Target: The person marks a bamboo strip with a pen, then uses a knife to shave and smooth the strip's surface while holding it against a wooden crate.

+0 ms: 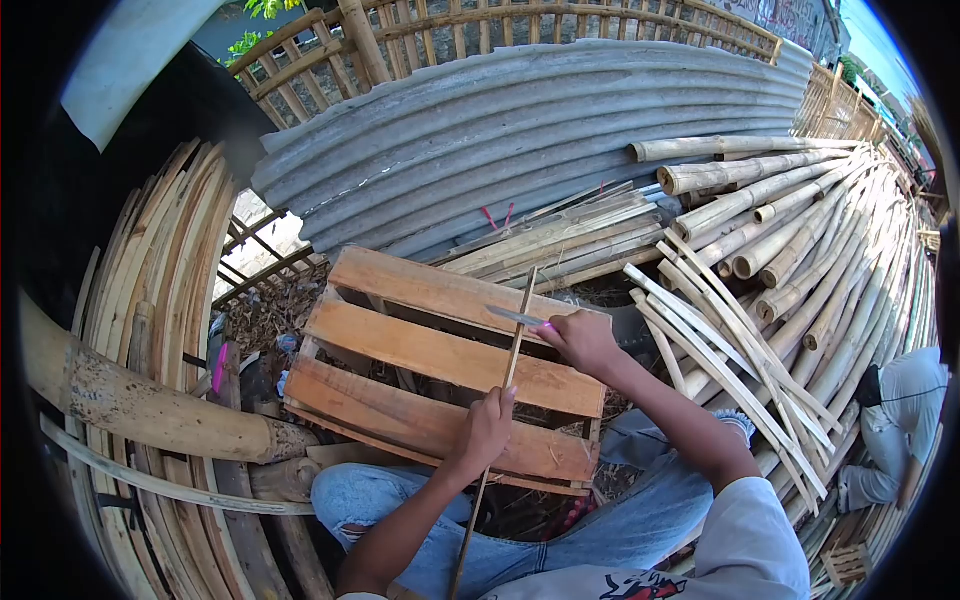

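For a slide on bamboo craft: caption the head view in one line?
Left hand steadies a thin bamboo strip over a wooden pallet while the right hand holds a knife against it.

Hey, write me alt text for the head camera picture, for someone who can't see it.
A seated person's left hand grips a thin bamboo strip while the right hand holds a knife against it, above a wooden pallet. Bamboo poles and split slats lie piled around, with a corrugated sheet behind.

One wooden pallet (440, 350), one knife (512, 316), one thin bamboo stick (513, 360), one corrugated sheet (520, 130), and perhaps thirty bamboo poles (790, 250).
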Available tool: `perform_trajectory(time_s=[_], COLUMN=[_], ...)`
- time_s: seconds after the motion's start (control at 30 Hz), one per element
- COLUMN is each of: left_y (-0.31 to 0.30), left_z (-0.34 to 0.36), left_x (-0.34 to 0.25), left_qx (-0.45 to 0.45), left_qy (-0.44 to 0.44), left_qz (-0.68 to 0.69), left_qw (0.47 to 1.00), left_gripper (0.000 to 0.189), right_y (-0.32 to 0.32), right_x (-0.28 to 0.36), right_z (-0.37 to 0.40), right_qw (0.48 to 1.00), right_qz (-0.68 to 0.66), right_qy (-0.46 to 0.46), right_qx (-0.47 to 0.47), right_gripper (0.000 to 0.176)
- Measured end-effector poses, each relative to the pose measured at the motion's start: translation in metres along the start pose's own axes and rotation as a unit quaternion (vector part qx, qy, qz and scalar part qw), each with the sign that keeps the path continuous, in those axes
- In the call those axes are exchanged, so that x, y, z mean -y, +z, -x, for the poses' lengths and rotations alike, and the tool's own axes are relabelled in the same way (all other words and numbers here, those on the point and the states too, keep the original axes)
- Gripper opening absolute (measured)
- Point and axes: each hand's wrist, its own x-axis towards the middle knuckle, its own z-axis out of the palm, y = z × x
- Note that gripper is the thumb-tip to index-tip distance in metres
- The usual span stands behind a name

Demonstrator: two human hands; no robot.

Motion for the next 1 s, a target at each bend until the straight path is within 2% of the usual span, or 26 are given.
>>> perform_trajectory(time_s=[0.03,0.13,0.23,0.3,0.4,0.43,0.5,0.57,0.6,0.63,0.7,0.77,0.87,0.9,1.0], left_y=[0.001,0.001,0.003,0.0,0.0,0.001,0.003,-0.005,-0.009,-0.012,-0.017,-0.024,-0.025,-0.024,-0.018], left_z=[0.003,0.005,0.002,0.001,0.003,0.005,0.007,0.009,0.007,0.006,0.001,-0.003,-0.004,-0.004,0.001], left_x=[-0.004,-0.013,-0.006,-0.003,-0.008,-0.008,-0.007,-0.026,-0.027,-0.027,-0.02,-0.016,-0.017,-0.017,-0.02], left_qx=[0.0,0.029,0.024,0.019,0.028,0.027,0.05,0.056,0.054,0.054,0.041,0.05,0.111,0.148,0.127], left_qy=[0.001,-0.019,-0.029,-0.046,-0.042,-0.039,-0.023,-0.033,-0.026,-0.022,-0.023,-0.055,-0.052,-0.05,-0.034], left_qz=[0.001,0.029,0.046,0.08,0.08,0.082,0.113,0.121,0.139,0.159,0.168,0.202,0.276,0.309,0.278], left_qw=[1.0,0.999,0.998,0.996,0.995,0.996,0.992,0.99,0.988,0.986,0.985,0.977,0.953,0.938,0.952], left_gripper=[0.048,0.047,0.046,0.046,0.046,0.046,0.047,0.047,0.046,0.046,0.046,0.046,0.045,0.045,0.045], right_y=[-0.005,-0.014,0.007,0.025,-0.003,-0.003,-0.015,0.01,0.008,0.008,0.004,-0.009,-0.02,-0.019,-0.016], right_x=[-0.008,-0.016,0.014,0.015,-0.015,-0.039,-0.058,-0.066,-0.05,-0.044,-0.036,-0.028,-0.015,-0.014,-0.02], right_z=[-0.004,-0.002,0.019,0.019,-0.007,-0.016,-0.017,-0.008,-0.005,-0.007,-0.009,-0.011,-0.008,-0.007,-0.008], right_qw=[0.997,0.998,0.995,0.993,0.999,0.995,0.994,0.993,0.988,0.988,0.969,0.963,0.974,0.974,0.99], right_qz=[0.011,-0.018,-0.049,-0.075,-0.031,0.004,0.063,0.05,0.025,0.022,-0.095,-0.135,-0.194,-0.192,-0.026], right_qy=[0.058,0.048,-0.065,-0.085,0.017,0.047,0.075,0.087,0.148,0.148,0.217,0.224,0.073,0.074,-0.034], right_qx=[-0.04,-0.032,0.065,0.042,-0.029,-0.093,-0.058,-0.061,-0.043,-0.042,-0.065,-0.065,-0.093,-0.092,-0.132], right_gripper=[0.053,0.054,0.052,0.052,0.054,0.055,0.055,0.056,0.058,0.058,0.061,0.059,0.05,0.05,0.046])
